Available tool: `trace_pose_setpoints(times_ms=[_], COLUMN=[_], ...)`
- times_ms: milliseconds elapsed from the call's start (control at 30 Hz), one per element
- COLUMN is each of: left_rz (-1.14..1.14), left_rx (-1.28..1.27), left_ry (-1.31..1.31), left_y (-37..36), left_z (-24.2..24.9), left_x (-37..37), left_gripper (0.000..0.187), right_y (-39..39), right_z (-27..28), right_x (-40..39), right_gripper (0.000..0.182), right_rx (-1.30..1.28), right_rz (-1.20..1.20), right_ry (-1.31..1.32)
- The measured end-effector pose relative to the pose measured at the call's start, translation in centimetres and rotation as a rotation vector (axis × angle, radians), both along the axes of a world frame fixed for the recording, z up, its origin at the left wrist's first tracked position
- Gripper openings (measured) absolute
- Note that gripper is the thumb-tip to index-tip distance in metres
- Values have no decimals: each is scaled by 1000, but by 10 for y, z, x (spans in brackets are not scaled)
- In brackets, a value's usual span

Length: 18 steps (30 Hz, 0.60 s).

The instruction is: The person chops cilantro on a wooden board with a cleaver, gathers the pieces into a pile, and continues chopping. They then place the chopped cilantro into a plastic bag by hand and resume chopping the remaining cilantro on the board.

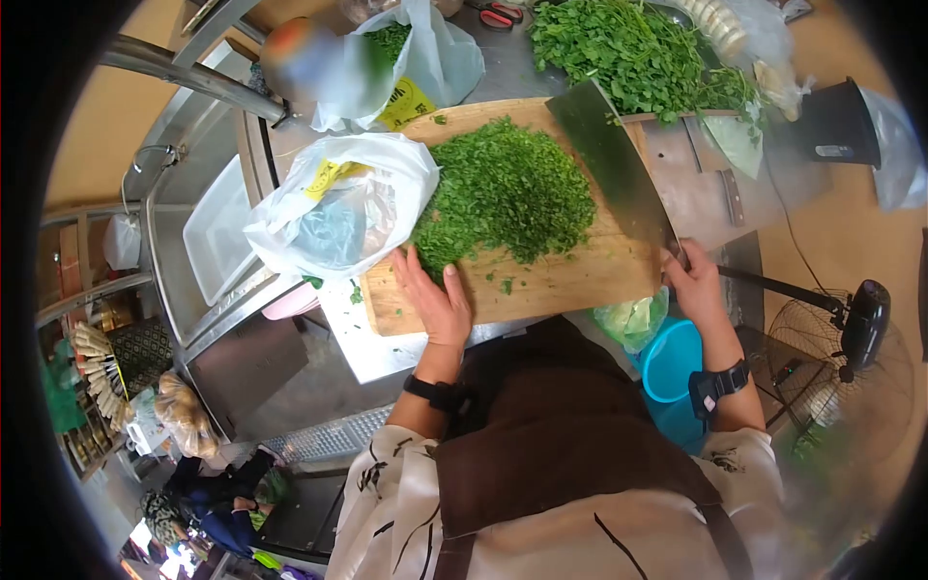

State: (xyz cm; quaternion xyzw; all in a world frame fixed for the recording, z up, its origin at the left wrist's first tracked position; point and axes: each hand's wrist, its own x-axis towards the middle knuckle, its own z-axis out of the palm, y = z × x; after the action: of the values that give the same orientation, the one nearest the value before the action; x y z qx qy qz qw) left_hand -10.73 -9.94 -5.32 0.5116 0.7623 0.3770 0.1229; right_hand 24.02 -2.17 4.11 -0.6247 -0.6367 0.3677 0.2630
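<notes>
A heap of finely chopped green herbs (512, 188) covers much of a wooden cutting board (570, 280). My right hand (694, 282) is closed around the handle of a large cleaver (619, 164), whose broad blade stands along the board's right side, beside the heap. My left hand (432, 302) lies at the board's left front, fingers stretched out, fingertips by the lower left edge of the herbs. Just beyond it, a white plastic bag (280, 232) with a bluish bag inside overlaps the board's left edge.
Whole leafy herbs (619, 53) are piled behind the board, near red-handled scissors (500, 14). Another plastic bag (445, 63) holds greens at the back. A blue bucket (674, 358) and a fan (860, 329) stand to the right. A person (217, 512) is at lower left.
</notes>
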Motion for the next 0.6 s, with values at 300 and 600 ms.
trace_pose_setpoints(times_ms=[300, 600], left_rz=[-105, -201], left_rx=[139, 202], left_ry=[-228, -137], left_y=[32, 45], left_z=[4, -1], left_x=[70, 107], left_gripper=[59, 80], right_y=[-63, -89], right_z=[-34, -60], right_x=[47, 10], right_gripper=[19, 20], right_rx=[-552, -648], right_rz=[-316, -188], right_ry=[552, 497])
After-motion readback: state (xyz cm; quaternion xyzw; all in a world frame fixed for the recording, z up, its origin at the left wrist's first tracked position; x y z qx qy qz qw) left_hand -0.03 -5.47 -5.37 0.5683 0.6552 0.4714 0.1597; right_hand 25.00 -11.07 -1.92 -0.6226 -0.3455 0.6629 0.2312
